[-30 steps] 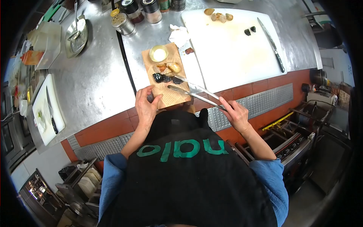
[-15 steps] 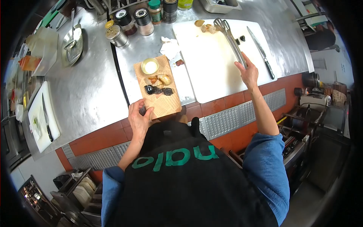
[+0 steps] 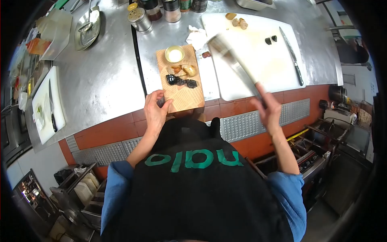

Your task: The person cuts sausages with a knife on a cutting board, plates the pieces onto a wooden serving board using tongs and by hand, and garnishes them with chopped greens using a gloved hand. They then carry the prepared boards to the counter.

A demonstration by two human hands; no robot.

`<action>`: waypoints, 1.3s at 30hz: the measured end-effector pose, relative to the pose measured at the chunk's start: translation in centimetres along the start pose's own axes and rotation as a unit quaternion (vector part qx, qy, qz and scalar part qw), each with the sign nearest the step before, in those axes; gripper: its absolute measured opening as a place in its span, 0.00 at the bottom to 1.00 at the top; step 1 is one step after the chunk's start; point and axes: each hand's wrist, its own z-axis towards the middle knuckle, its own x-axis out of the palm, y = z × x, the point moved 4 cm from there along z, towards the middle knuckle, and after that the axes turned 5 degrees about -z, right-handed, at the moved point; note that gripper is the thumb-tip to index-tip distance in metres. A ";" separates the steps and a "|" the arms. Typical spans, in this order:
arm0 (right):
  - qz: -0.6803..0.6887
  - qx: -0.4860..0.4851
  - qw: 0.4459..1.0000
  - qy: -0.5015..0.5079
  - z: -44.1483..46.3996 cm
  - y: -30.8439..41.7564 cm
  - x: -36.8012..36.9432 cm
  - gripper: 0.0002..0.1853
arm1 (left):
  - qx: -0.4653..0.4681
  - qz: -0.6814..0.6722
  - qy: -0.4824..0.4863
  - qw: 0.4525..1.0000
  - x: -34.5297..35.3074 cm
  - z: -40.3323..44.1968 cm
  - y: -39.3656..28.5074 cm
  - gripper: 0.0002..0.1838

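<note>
At the counter's front edge lies a small serving board [image 3: 185, 99] lined with printed brown paper. My left hand [image 3: 155, 111] is at its lower left edge, thumb over the paper and fingers at the side; a dark patch between them is unclear. The board carries a small metal cup of pale sauce [image 3: 175, 55], browned potato-like pieces [image 3: 188, 70] and shiny black pieces [image 3: 181, 82]. My right hand [image 3: 270, 109] is closed round metal tongs [image 3: 238, 66], smeared by motion. Their head is over the white cutting board's [image 3: 250, 86] left edge, and I cannot tell whether it holds anything.
The cutting board bears browned pieces [image 3: 240, 23], two black bits [image 3: 268, 41] and a knife [image 3: 293, 56]. A crumpled paper towel [image 3: 197, 37] lies beside it. Spice jars [image 3: 140, 20] stand behind. At left are an oval metal dish [image 3: 88, 34] and another cutting board [image 3: 40, 123].
My right hand has drawn the tongs back toward me, their head swinging left from the browned pieces toward the serving board. My left hand stays at the board's edge. The view has shifted.
</note>
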 end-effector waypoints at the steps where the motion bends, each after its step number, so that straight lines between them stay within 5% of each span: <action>1: -0.025 -0.062 0.997 0.028 -0.8 2.0 0.8 0.31 | -0.010 -0.005 -0.006 1.000 0.0 0.0 0.3 0.18; 7: -0.159 -0.217 0.957 0.107 -1.6 5.2 4.6 0.30 | -0.092 -0.056 -0.013 0.994 -0.2 -0.8 0.8 0.12; 11: -0.177 -0.237 0.950 0.104 -0.8 5.0 5.0 0.31 | -0.099 -0.078 -0.006 0.992 0.0 -0.4 0.4 0.11; 13: -0.154 -0.239 0.954 0.097 -0.8 4.8 5.1 0.41 | -0.104 -0.046 -0.004 0.993 0.0 0.0 0.0 0.09; 17: -0.157 -0.219 0.956 0.113 -1.2 5.1 4.1 0.38 | -0.108 -0.052 -0.003 0.993 0.1 0.4 0.4 0.07; 24: -0.072 -0.099 0.992 0.010 -0.9 2.1 0.1 0.28 | -0.078 -0.077 -0.005 0.994 0.7 1.0 0.2 0.08; 26: -0.111 0.083 0.990 -0.001 0.4 -1.0 -0.9 0.28 | -0.085 -0.057 -0.004 0.995 0.8 1.0 0.0 0.08; 30: -0.164 0.198 0.963 -0.082 2.2 -7.5 -2.0 0.32 | -0.105 -0.073 0.006 0.992 0.5 0.8 0.0 0.10; 39: -0.255 0.202 0.944 -0.056 3.6 -9.9 -1.9 0.30 | -0.100 -0.079 -0.002 0.992 -0.1 -0.2 0.3 0.13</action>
